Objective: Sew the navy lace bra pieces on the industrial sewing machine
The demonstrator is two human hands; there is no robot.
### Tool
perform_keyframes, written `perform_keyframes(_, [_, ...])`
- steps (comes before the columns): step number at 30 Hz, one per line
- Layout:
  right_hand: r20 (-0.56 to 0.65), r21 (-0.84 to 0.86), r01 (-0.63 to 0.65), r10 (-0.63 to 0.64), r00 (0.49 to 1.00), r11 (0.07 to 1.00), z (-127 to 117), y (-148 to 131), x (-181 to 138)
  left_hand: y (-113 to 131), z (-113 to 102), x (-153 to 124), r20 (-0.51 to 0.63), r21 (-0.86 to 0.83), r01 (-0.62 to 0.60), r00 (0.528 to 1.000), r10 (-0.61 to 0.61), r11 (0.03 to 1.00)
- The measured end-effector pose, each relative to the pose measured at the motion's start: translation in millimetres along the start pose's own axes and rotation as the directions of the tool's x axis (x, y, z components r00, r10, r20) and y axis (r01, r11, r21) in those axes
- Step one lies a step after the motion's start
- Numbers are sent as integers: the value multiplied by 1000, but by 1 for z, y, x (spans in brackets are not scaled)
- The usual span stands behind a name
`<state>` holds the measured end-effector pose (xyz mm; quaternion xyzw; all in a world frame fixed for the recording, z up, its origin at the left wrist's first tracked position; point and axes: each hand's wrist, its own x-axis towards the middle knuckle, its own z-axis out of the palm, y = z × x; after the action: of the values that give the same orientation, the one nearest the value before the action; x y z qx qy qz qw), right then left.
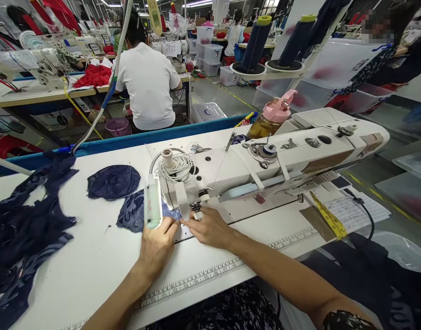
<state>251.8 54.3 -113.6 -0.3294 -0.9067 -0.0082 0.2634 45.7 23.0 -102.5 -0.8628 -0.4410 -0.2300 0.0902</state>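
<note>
1. Head view: the left hand (157,245) rests at the near side of the machine's (245,169) sewing end, fingers bent, tips on the lace (130,213). Whether they pinch it or only press it, I cannot tell.
2. The right hand (210,228) is just beside it, fingers curled in under the sewing end, tips close to the left ones. Part of it is hidden by the machine, so its grip cannot be told.
3. The lace, dark blue, lies on the table (90,270), left of the needle area. It passes behind an upright panel (153,204) and seems to run on to the fingertips.
4. A navy cup (113,182) lies just beyond the lace; a heap (24,233) of navy cloth covers the table's left end.
5. Coiled cord (176,166) sits on top of the machine's sewing end. A pink-lidded bottle (274,114) stands behind the machine, below two navy spools (255,46).
6. At the right, a yellow tape (329,215) lies across the edge of a paper (357,206).
7. Beyond the table, a person (150,85) in white sits facing away.
</note>
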Motion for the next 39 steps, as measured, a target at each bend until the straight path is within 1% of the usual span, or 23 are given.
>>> perform_keyframes(3, [35, -9, 6, -6, 999, 1000, 0, 1, 0, -2, 1, -2, 10, -81, 77, 997, -76, 994])
perform_keyframes(4, [40, -10, 7, -6, 999, 1000, 0, 2, 1, -3, 1, -3, 9, -94, 84, 996, -84, 992])
perform_keyframes(6, [39, -9, 13, -13, 999, 1000, 1, 3, 1, -4, 2, -3, -6, -74, 56, 998, -57, 996])
perform_keyframes(9, [30, -1, 2, -2, 1000, 1000, 1, 4, 1, -5, 2, -2, -18, -7, -18, 1000, 18, 1000])
perform_keyframes(13, [31, 14, -31, 30, 999, 999, 0, 2, 1, -4, 2, 0, -10, 11, -71, 997, 71, 997])
perform_keyframes(20, [47, -62, 13, -10, 999, 998, 1, -2, 1, -8, -6, 0, 63, -25, -42, 997, 43, 999])
perform_keyframes(22, [50, -66, 13, -9, 999, 998, 0, -3, 0, -9, -8, 1, 83, -31, -56, 995, 59, 998])
perform_keyframes(26, [-2, -53, -21, 21, 1000, 998, 0, -2, 0, -6, -7, -2, 60, 11, -152, 987, 151, 988])
perform_keyframes(29, [-76, -97, -94, 87, 993, 991, 5, -1, 0, -5, -2, -10, 29, 84, -195, 981, 193, 977])
perform_keyframes(31, [-128, -139, -153, 136, 982, 978, 9, -1, 2, -5, 2, -14, 6, 109, -200, 980, 200, 974])
perform_keyframes(33, [-158, -178, -179, 151, 976, 968, 14, -1, 5, -5, 5, -16, -10, 115, -199, 980, 201, 973])
perform_keyframes(39, [-154, -268, -156, 118, 981, 951, 21, -6, 10, -5, 8, -17, -51, 95, -170, 983, 175, 981])
